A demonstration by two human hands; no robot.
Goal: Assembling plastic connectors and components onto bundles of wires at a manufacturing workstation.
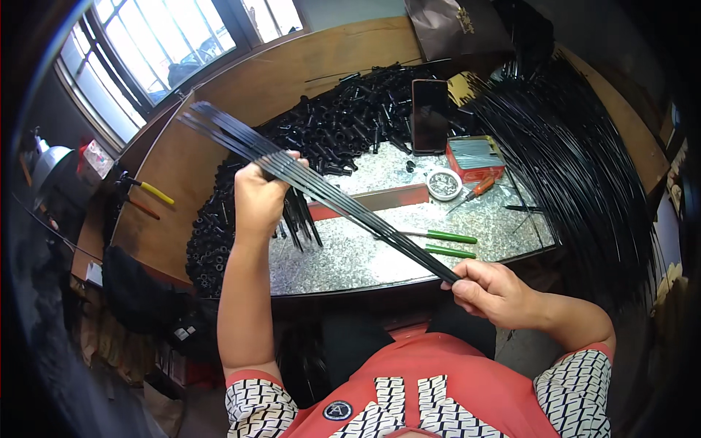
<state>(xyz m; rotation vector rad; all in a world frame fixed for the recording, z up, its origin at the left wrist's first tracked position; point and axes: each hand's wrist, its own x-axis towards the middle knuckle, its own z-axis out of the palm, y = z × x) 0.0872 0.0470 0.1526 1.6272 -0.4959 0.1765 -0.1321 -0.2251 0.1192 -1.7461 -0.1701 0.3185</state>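
Observation:
A bundle of long, thin black rods (358, 213) slants across the middle of the view, raised above the bench. My left hand (261, 191) is closed around it toward its far end, where the tips fan apart a little. At the near right end, my right hand (493, 293) grips the rods together between thumb and fingers. Below and beside my left hand are several dark rod ends (298, 219); what they rest on is partly hidden. Under the bundle lie pliers with green handles (453, 236), their jaws partly covered by the rods.
Black tubular parts (328, 120) are heaped along the back and left. More long black rods (577, 153) lie at the right. A phone (429, 117), red box (476, 162), white round dish (444, 185), orange-handled screwdriver (480, 188) and reddish bar (387, 197) occupy the speckled bench top (328, 266).

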